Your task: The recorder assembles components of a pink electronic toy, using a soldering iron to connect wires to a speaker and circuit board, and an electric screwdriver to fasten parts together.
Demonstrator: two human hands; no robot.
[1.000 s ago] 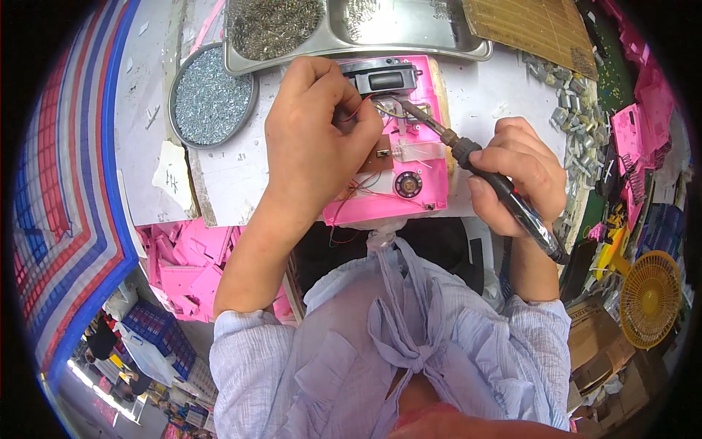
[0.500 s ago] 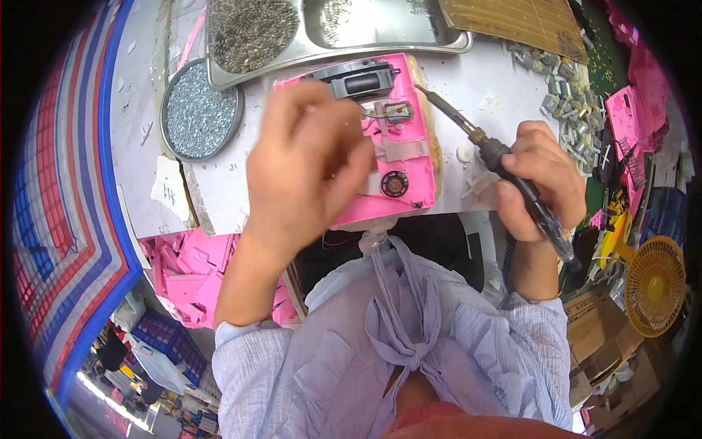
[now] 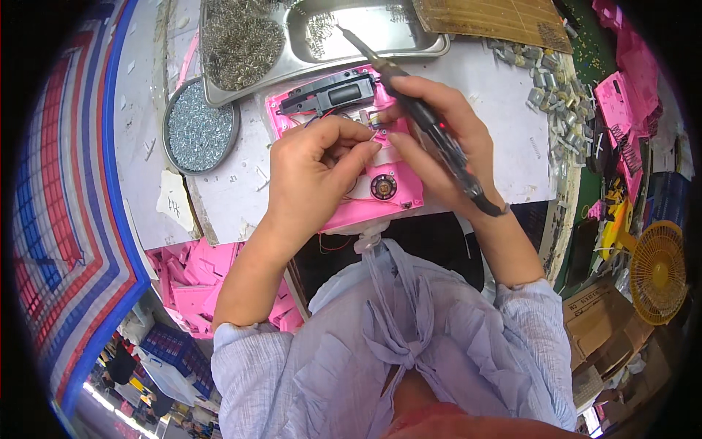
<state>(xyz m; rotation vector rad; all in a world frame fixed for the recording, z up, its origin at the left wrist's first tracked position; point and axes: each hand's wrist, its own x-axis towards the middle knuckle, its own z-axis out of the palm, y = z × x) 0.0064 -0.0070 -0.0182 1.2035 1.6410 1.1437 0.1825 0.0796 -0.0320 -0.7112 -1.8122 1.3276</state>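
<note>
The pink plastic housing (image 3: 380,197) lies at the near table edge, a black part (image 3: 333,91) on its far end. The left hand (image 3: 314,172) pinches small wires over it, fingers curled narrow. The right hand (image 3: 439,139) grips a soldering iron (image 3: 409,88), tip pointing far-left. Beyond, a steel tray (image 3: 365,44) holds springs; left, a round tin (image 3: 199,135) holds screws.
</note>
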